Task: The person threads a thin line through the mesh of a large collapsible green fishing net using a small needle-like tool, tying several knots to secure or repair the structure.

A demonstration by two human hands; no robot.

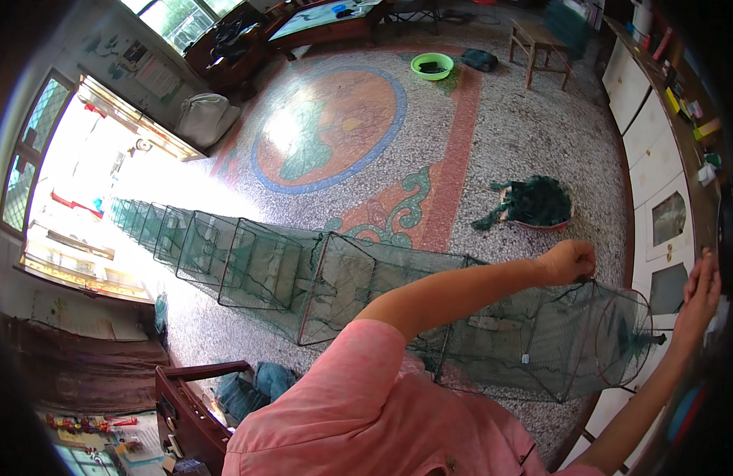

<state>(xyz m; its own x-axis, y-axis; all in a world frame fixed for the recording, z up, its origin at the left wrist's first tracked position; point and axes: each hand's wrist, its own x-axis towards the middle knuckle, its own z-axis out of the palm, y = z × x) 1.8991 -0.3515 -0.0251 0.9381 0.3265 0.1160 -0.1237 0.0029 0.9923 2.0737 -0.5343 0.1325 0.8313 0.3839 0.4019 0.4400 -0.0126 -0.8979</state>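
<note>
A long folding fish trap of green mesh on square wire frames stretches from the bright doorway at the left across to my right side. Its right end narrows at a round reddish hoop, with a dark tied tip. My left arm reaches over the trap. My left hand is closed on the upper edge of a frame near that right end. At the far right my right hand is held up beside the cabinet, fingers stretched out and nothing seen in them. Whether it touches the cabinet's edge I cannot tell.
White cabinets line the right wall. A basin heaped with dark green netting sits on the speckled floor beyond the trap. Farther back are a lime-green basin and a wooden stool. A dark red wooden chair stands at lower left.
</note>
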